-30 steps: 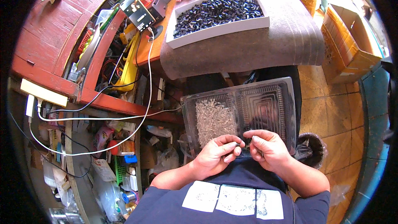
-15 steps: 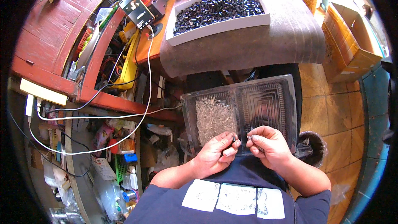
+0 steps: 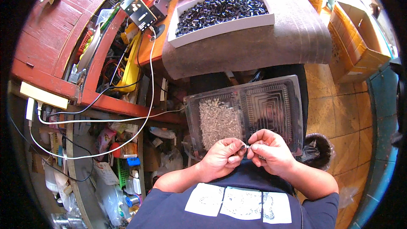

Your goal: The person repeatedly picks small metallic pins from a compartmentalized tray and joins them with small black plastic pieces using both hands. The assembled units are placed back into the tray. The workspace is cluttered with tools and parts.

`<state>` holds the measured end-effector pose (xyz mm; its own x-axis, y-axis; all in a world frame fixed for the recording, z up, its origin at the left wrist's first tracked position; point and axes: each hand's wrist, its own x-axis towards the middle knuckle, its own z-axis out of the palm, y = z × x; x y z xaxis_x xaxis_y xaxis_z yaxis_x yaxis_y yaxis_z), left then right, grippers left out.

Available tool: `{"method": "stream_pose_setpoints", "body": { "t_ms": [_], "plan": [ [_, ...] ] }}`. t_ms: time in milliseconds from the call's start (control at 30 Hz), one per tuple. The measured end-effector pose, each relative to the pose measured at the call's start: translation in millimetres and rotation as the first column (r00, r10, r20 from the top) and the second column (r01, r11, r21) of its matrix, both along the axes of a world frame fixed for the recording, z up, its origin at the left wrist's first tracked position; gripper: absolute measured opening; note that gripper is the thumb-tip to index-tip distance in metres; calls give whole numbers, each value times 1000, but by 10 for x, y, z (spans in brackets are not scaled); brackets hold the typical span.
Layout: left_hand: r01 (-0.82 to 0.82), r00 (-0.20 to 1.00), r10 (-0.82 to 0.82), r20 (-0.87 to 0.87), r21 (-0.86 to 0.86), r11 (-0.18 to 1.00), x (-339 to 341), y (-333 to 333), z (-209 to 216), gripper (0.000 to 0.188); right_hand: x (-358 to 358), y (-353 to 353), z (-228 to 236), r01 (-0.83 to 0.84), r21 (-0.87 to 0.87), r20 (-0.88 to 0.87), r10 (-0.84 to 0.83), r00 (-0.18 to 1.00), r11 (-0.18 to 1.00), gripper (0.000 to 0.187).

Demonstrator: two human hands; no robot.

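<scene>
Beyond the lap, a worktop (image 3: 254,51) under grey-brown cloth, with a white box (image 3: 224,30) of small black tubes (image 3: 220,10) on top; off to the right, tiled floor (image 3: 341,118) and a cardboard box (image 3: 354,61). Compared with half a second ago, left hand (image 3: 222,157) and right hand (image 3: 273,152) brought together, a gap between fingertips now closed. Same place for the open plastic tray (image 3: 299,114) on the lap, with a heap of pale thin pins (image 3: 218,123) in its left half. Small dark piece (image 3: 243,146) right at the left fingertips, near the tray's lower edge; small silvery bit (image 3: 249,146) just beside it, at the right fingertips. Left hand pinched on the dark piece, other fingers curled. Right hand likewise pinched, thumb and forefinger on the silvery bit, remaining fingers folded inward. Too small to tell how far joined.
</scene>
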<state>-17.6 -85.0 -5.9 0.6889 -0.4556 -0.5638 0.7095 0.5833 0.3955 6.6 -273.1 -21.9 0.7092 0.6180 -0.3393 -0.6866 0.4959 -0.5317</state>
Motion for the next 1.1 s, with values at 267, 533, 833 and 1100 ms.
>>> {"method": "stream_pose_setpoints", "body": {
  "t_ms": [267,533,833,1100],
  "plan": [
    [-26,980,-34,195,295,955,-27,-32,-33,13,-10,-14,26,-53,-86,93,61,994,995,11],
    [-26,969,-85,233,439,898,5,-76,-22,10,-32,-1,-38,-60,-79,84,67,994,995,12],
    [-127,980,89,177,217,968,138,-72,-42,23,37,-32,-12,96,18,-84,-94,992,995,16],
    [-188,965,160,206,127,974,198,-100,-46,28,31,-77,-79,81,68,-100,-74,992,994,22]
  ]
}}
